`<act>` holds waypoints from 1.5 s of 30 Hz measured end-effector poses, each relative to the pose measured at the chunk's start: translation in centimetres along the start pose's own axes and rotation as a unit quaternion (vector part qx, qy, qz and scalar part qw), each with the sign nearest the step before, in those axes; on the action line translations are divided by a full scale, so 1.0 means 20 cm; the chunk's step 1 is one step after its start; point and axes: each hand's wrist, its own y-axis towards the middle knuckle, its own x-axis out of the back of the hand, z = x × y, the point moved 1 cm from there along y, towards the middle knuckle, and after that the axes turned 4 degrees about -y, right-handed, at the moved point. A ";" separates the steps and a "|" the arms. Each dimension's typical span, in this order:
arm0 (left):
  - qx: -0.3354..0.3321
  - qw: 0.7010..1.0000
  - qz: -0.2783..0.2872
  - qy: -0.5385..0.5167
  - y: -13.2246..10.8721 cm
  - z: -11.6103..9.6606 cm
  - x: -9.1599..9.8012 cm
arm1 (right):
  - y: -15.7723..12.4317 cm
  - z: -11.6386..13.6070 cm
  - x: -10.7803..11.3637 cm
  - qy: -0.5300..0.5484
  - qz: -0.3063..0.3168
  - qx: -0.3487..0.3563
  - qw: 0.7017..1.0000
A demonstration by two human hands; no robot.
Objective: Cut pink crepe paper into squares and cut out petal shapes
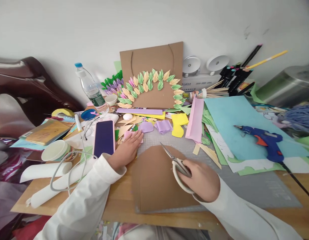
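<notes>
My right hand (203, 178) grips a pair of scissors (169, 152) by its white handles, the blades pointing away and to the left. Beneath the scissors lies a brown cardboard piece (157, 180) with a rounded top edge, on a grey cutting mat (247, 183). My left hand (128, 148) rests with its fingers stretched out over a small pink paper piece (130, 134), beside the phone (104, 137). Purple paper pieces (164, 126) and yellow paper pieces (179, 124) lie just beyond. A folded pink sheet (195, 120) is farther right.
A brown board (151, 60) decorated with folded paper leaves leans on the wall. A blue glue gun (267, 141) lies on a light-blue sheet (234, 116) at right, its cord trailing off. At left stand a water bottle (90, 87), a paper bowl (54, 150) and white rolls (46, 171).
</notes>
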 end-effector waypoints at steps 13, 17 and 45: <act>-0.010 0.982 -0.097 -0.159 -0.13 -0.20 0.24 | 0.21 -0.19 0.27 -0.109 -0.147 -0.025 0.983; 0.009 0.929 -0.114 -0.351 -0.23 -0.36 0.35 | 0.44 -0.29 0.31 -0.147 -0.185 -0.096 0.967; 0.250 0.685 -0.145 -0.669 -0.29 -0.52 0.14 | -0.32 0.14 -0.04 0.422 0.138 -0.052 0.894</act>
